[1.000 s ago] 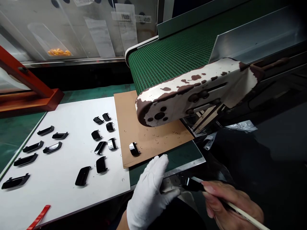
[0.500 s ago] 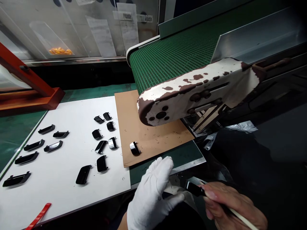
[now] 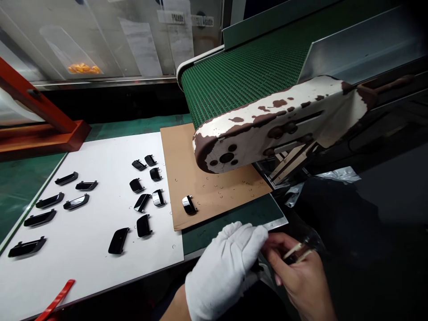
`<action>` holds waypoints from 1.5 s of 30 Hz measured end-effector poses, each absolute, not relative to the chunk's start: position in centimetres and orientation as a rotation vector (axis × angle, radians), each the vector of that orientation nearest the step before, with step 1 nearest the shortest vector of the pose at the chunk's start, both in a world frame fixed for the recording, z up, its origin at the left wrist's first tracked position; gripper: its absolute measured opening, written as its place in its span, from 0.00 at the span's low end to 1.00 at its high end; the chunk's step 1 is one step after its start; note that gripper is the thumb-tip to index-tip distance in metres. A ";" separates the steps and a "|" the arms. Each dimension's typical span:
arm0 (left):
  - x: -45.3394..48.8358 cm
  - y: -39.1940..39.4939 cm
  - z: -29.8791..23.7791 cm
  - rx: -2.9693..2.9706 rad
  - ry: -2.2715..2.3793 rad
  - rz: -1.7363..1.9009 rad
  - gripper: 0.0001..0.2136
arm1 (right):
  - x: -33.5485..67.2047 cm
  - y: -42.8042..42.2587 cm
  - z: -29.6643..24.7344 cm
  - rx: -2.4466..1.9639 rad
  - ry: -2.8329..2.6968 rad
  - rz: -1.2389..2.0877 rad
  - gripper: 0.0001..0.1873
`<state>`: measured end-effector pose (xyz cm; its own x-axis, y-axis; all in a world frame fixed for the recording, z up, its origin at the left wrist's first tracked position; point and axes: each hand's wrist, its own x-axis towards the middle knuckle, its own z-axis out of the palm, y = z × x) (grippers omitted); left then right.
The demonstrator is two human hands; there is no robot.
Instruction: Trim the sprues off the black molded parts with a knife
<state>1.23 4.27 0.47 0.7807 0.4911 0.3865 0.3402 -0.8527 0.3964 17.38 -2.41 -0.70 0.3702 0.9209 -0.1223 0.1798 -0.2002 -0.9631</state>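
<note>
My left hand, in a white glove, is curled closed at the lower middle, over the table's front edge. What it holds, if anything, is hidden. My bare right hand meets it from the right, fingertips tucked against the gloved fingers. A pale, thin-handled tool is gripped in the right hand; its kind cannot be made out. Just beyond the glove, a glossy black plastic piece lies on the brown cardboard sheet. Several similar black pieces lie on the white sheet to the left.
A green conveyor belt with a chipped white end housing overhangs the cardboard. An orange-red frame stands at left. A red strip lies at the near left. Crumpled clear plastic shows beyond the table's right edge.
The right hand has moved left and up to meet the glove. The left hand has shifted slightly right and curled its fingers. The black piece seen at the right fingertips is now hidden.
</note>
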 end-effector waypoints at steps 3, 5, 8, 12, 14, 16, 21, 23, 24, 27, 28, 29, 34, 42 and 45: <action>1.3 4.3 0.0 2.700 0.635 0.681 0.28 | 17.4 -2.3 -1.3 -1.639 -0.903 0.982 0.11; 1.4 4.2 -0.3 2.726 0.645 0.710 0.26 | 17.3 -2.3 -1.5 -1.640 -0.842 0.977 0.11; 1.6 3.9 -0.9 2.663 0.655 0.789 0.26 | 17.2 -2.3 -1.9 -1.605 -0.799 0.997 0.10; 1.7 3.7 -1.6 2.514 0.692 0.809 0.30 | 17.1 -2.3 -2.0 -1.564 -0.775 1.038 0.12; 1.6 3.7 -1.7 2.423 0.696 0.847 0.34 | 17.1 -2.2 -1.9 -1.546 -0.761 1.068 0.13; 1.4 3.8 -1.5 2.273 0.712 0.902 0.40 | 17.1 -2.1 -1.6 -1.494 -0.738 1.107 0.18; 0.7 3.7 -0.9 1.852 0.801 0.952 0.48 | 17.9 -2.1 0.0 -1.330 -0.617 1.231 0.29; 0.5 3.5 -0.8 1.761 0.807 0.964 0.49 | 18.9 -2.2 0.4 -1.402 -0.680 1.238 0.26; 0.4 3.4 -0.8 1.731 0.805 0.970 0.49 | 19.5 -2.2 0.5 -1.443 -0.766 1.230 0.24; 0.2 3.2 -0.7 1.667 0.801 0.973 0.49 | 20.9 -2.1 0.6 -1.517 -1.092 1.201 0.21; 0.2 3.1 -0.7 1.653 0.803 0.968 0.49 | 21.2 -2.0 0.8 -1.529 -1.184 1.204 0.19; 0.1 3.1 -0.6 1.644 0.807 0.960 0.49 | 21.3 -1.9 1.0 -1.540 -1.257 1.209 0.18; -0.2 2.9 -0.1 1.650 0.781 0.989 0.51 | 20.4 -1.9 3.6 -1.640 -1.487 1.173 0.21; 0.0 2.1 0.9 1.523 0.705 1.037 0.45 | 18.4 -1.0 5.6 -1.684 -2.063 0.692 0.39; 0.2 2.0 1.2 1.472 0.693 1.050 0.42 | 18.1 -0.7 5.3 -1.663 -2.058 0.623 0.42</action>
